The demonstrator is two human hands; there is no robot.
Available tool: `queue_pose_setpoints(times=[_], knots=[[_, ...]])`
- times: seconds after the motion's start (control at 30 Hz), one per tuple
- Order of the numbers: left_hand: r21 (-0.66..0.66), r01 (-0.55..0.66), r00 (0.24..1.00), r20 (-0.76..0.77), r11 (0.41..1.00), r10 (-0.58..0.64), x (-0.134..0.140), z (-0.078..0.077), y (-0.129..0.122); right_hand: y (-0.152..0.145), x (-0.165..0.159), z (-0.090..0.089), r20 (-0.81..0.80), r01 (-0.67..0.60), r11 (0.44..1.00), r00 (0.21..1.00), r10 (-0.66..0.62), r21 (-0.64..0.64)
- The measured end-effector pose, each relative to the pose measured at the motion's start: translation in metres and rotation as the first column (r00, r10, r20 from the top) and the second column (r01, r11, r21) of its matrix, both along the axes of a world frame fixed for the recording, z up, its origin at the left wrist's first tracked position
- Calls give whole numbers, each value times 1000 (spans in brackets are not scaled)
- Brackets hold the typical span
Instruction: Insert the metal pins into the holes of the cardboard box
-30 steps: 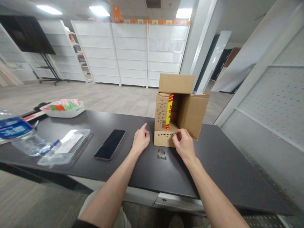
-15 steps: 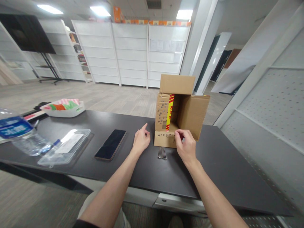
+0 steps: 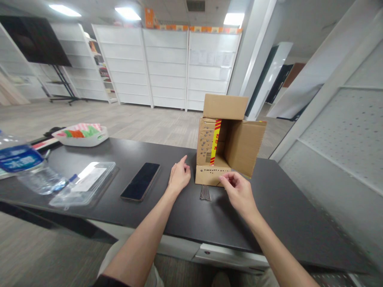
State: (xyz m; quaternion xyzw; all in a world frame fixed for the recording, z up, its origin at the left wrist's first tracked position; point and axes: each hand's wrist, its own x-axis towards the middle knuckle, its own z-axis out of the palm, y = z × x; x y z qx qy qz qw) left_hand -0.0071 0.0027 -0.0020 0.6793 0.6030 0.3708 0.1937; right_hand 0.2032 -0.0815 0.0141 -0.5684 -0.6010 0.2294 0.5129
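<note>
An opened cardboard box (image 3: pixel 206 139) lies on its side on the dark table, its left flap dotted with grey metal heads. Its bottom flap (image 3: pixel 206 177) carries a row of small dark holes. Just in front lies a fan of thin metal nails (image 3: pixel 205 193). My right hand (image 3: pixel 237 189) is pinched by the flap's right part, with a thin dark nail (image 3: pixel 218 184) at the fingertips, only partly visible. Left of the box, my left hand (image 3: pixel 179 175) rests on the table, index finger stretched out and other fingers loosely curled, holding nothing visible.
A phone (image 3: pixel 140 181) lies left of my left hand. Further left are a clear plastic case (image 3: pixel 89 181), a water bottle (image 3: pixel 30 163) and a white basket (image 3: pixel 89 140) with coloured cloth. A perforated panel (image 3: pixel 344 131) borders the table's right side.
My right hand has moved a little down and to the right, away from the row of holes. My left hand keeps its place beside the box.
</note>
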Motion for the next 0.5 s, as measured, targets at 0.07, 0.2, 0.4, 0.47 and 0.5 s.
queue_pose_setpoints(times=[0.07,0.2,0.4,0.47,0.5], knots=[[-4,1,1000,2,1000,-1,0,0,0,-9,1,-5,2,-33,999,999,33,-28],[-2,-3,1000,4,1000,3,0,0,0,-27,3,-15,113,-99,994,988,102,-38],[-7,-11,1000,-3,1000,11,0,2,0,-40,-1,-23,271,-249,967,935,227,47],[-8,-13,1000,-4,1000,13,0,2,-1,-41,-3,-24,288,-272,961,926,245,55],[-6,-13,1000,-4,1000,13,0,3,-1,-41,-3,-24,293,-277,959,923,249,55]])
